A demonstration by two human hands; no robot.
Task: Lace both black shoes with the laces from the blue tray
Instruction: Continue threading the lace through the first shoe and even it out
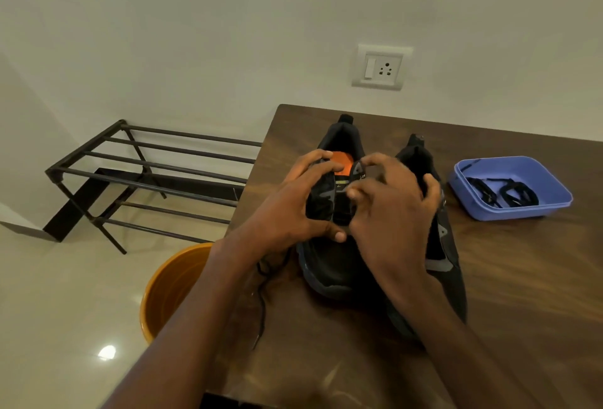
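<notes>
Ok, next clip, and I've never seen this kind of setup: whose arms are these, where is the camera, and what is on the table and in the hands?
There is no machine here. One wide-angle camera is worn on a person's head and looks forward and down, so the two bare arms coming in from below are that person's own. The left hand grips the side of the nearer black sports shoe with the orange insole, and the right hand curls over its tongue area; what its fingertips pinch is hidden. A second black shoe stands just right of it. Both rest on the dark brown wooden table. A black lace end trails off the table's left edge. Further right, a shallow blue plastic tray holds another black lace. An orange bucket stands on the floor.
</notes>
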